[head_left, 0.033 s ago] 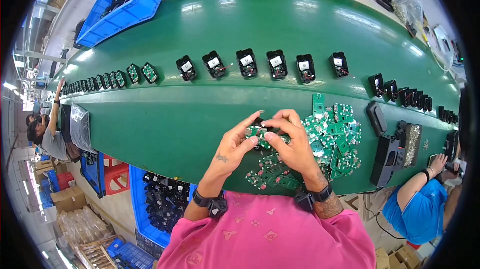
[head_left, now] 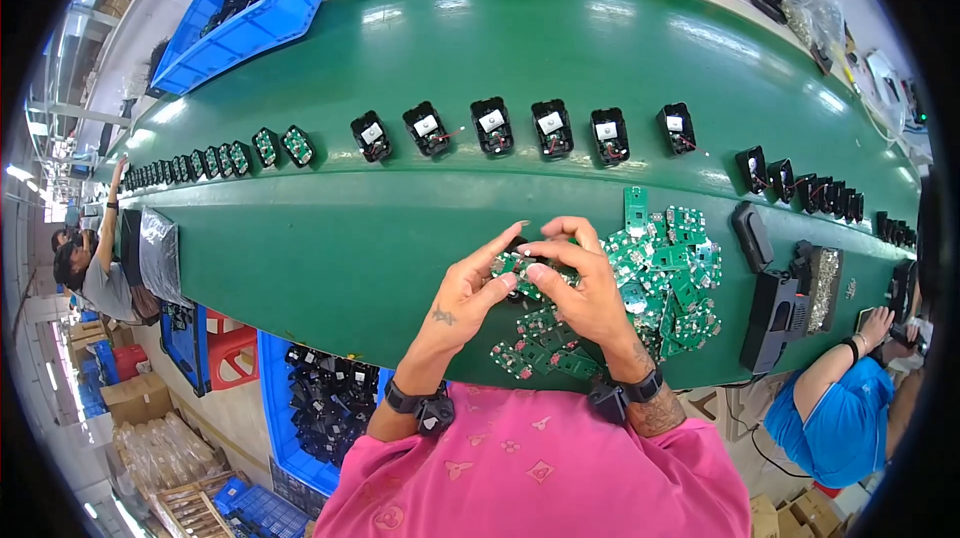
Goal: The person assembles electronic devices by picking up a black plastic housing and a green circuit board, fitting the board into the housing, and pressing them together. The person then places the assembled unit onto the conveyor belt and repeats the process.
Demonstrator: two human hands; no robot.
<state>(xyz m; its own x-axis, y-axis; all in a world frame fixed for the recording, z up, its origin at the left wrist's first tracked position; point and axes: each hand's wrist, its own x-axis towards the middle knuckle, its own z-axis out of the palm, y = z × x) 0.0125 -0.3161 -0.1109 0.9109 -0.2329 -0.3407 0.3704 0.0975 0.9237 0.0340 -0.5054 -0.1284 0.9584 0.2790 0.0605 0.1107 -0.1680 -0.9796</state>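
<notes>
Between my two hands, above the green work surface, is a small green circuit board (head_left: 511, 266) with a black plastic housing (head_left: 517, 244) partly visible behind it. My left hand (head_left: 468, 290) grips it from the left, thumb on the board's face. From the other side my right hand (head_left: 582, 290) closes in, its thumb and bent fingers at the board's right edge. My fingers hide much of both parts. A heap of loose green circuit boards (head_left: 668, 273) lies beside my right hand, and several more boards (head_left: 545, 343) spread below the hands.
Across the surface runs a row of open black housings (head_left: 493, 126); those at left carry green boards (head_left: 298, 146). A blue bin (head_left: 240, 43) stands at far left, another blue crate (head_left: 290, 448) below the edge. A black device (head_left: 775, 323) and a co-worker's arm (head_left: 845, 363) are at right.
The fingers of my right hand have shifted very slightly at the board. My left hand keeps its grip in the same place.
</notes>
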